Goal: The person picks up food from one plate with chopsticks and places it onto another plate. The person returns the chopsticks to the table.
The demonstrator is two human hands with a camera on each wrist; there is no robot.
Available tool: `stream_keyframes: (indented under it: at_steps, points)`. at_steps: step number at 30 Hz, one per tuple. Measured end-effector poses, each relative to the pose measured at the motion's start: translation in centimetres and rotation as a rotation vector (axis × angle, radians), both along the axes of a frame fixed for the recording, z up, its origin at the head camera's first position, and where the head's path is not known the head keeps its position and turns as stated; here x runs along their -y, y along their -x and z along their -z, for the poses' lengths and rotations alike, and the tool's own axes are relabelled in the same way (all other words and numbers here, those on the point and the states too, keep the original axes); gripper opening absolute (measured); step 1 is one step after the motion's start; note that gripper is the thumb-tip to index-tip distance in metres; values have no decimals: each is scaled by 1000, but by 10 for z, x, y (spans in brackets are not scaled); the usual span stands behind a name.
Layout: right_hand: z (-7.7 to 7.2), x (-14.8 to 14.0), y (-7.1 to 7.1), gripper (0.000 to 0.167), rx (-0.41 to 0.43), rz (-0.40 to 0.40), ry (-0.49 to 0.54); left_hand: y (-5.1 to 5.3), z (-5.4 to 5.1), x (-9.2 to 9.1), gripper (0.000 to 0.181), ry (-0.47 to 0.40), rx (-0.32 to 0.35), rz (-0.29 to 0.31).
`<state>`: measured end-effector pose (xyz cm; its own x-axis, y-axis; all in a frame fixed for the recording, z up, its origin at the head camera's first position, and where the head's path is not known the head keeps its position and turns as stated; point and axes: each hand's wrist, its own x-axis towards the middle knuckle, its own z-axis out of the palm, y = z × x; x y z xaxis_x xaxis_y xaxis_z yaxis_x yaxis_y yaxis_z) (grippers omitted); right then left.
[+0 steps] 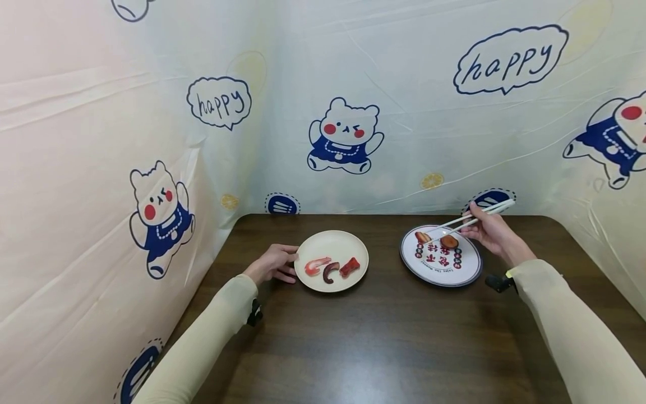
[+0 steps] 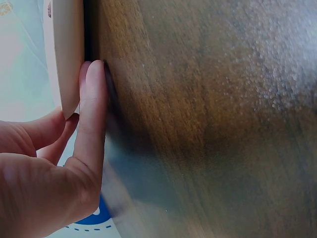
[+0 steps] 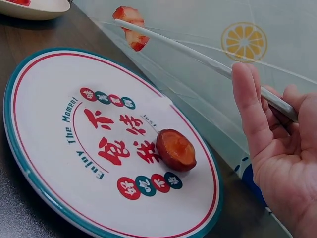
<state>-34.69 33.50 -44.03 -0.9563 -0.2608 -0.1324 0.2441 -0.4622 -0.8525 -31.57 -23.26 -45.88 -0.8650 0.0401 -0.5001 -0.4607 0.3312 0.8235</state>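
My left hand grips the left rim of a cream plate, thumb at the rim and other fingers at its underside. On that plate lie a shrimp, a dark curled piece like a tentacle and a red meat-like piece. My right hand holds white chopsticks. At their tips, a red-and-white food piece is raised above a white plate with red characters and a teal rim. A round brown food piece rests on this plate.
Both plates stand near the back of a dark wooden table, with a gap between them. A printed cloth hangs behind and along the sides. Dark wrist devices sit at both cuffs.
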Motion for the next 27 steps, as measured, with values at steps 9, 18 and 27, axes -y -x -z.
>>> stream_keyframes:
  at_steps: [9, 18, 27]
  points:
    - [-6, 4, 3, 44, -10, -30, 26, -1, 1, 0, 47, -6, -5, -9]
    - [-10, 8, 4, 45, -2, -36, -28, -1, 3, -1, 45, -8, -3, -6]
    - [-11, 17, 6, 45, 1, -41, -16, 0, 3, 0, 46, -5, -5, -8]
